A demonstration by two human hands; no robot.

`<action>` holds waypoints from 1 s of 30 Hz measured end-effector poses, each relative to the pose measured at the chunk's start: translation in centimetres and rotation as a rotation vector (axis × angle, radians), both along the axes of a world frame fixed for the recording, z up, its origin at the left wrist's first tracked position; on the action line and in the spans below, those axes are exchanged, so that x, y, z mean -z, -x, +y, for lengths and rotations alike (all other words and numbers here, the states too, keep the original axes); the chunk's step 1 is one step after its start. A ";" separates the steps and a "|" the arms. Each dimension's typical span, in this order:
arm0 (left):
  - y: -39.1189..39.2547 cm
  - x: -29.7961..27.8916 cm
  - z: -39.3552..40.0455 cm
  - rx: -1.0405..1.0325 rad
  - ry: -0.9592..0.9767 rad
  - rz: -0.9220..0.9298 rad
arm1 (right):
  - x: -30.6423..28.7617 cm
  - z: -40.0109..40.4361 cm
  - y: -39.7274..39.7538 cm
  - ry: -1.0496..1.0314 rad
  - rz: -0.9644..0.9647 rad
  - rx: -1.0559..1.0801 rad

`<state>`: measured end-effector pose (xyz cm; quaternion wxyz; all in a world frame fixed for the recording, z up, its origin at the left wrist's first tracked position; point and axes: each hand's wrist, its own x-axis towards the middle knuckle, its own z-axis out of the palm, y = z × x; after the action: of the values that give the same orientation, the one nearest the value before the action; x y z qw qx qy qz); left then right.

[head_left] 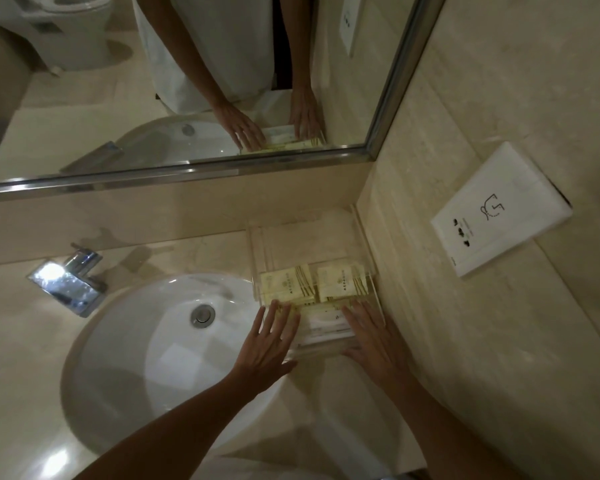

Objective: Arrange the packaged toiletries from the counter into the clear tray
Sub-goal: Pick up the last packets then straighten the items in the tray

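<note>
Against the corner wall, both hands' spread fingers flank the clear tray.

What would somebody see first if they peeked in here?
Two hands, left hand and right hand, laid flat on a clear tray in the counter's corner, with yellow packets inside. Beside it sits a big white sink, and a mirror above.

The clear tray sits in the counter's corner. Pale yellow packaged toiletries lie flat inside it, side by side.
</note>
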<state>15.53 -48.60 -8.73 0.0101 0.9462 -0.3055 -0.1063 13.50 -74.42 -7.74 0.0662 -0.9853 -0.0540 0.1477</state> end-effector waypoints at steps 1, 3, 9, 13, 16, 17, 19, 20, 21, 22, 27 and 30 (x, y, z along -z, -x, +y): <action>-0.2 0.0 0.0 0.012 -0.013 -0.010 | -0.1 0.1 -0.1 0.019 -0.007 -0.004; -0.6 0.0 -0.1 0.007 -0.036 -0.022 | -0.5 0.6 -0.6 0.053 -0.023 -0.012; -2.0 -0.7 0.0 0.007 -0.071 -0.039 | -1.4 1.6 -2.0 0.096 -0.041 0.001; -2.5 -0.8 0.2 0.021 -0.077 -0.049 | -1.6 1.3 -2.9 0.022 -0.031 0.051; -2.7 -0.8 0.2 0.034 -0.078 -0.050 | -2.1 1.0 -3.5 0.012 -0.031 0.011; -2.8 -0.8 0.2 0.038 -0.077 -0.050 | -2.3 1.0 -3.7 0.023 -0.032 -0.012; -2.9 -1.0 0.2 0.048 -0.067 -0.056 | -2.8 1.3 -4.2 0.035 -0.040 -0.040; -3.1 -1.2 0.2 0.051 -0.062 -0.058 | -3.1 1.6 -4.6 0.041 -0.046 -0.055; -3.3 -1.4 0.2 0.051 -0.057 -0.060 | -3.3 1.8 -4.8 0.052 -0.053 -0.074; -3.4 -1.5 0.2 0.051 -0.054 -0.060 | -3.4 2.0 -5.0 0.067 -0.056 -0.092; -3.7 -1.9 -0.1 0.070 -0.073 -0.068 | -3.5 1.8 -5.4 0.093 -0.030 -0.061; -4.1 -2.2 -0.1 0.083 -0.103 -0.097 | -3.4 2.2 -5.5 0.056 -0.049 -0.050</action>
<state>19.66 -48.73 -6.52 -0.0578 0.9360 -0.3388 -0.0762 19.04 -72.19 -4.29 0.0337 -0.9884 -0.0764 0.1265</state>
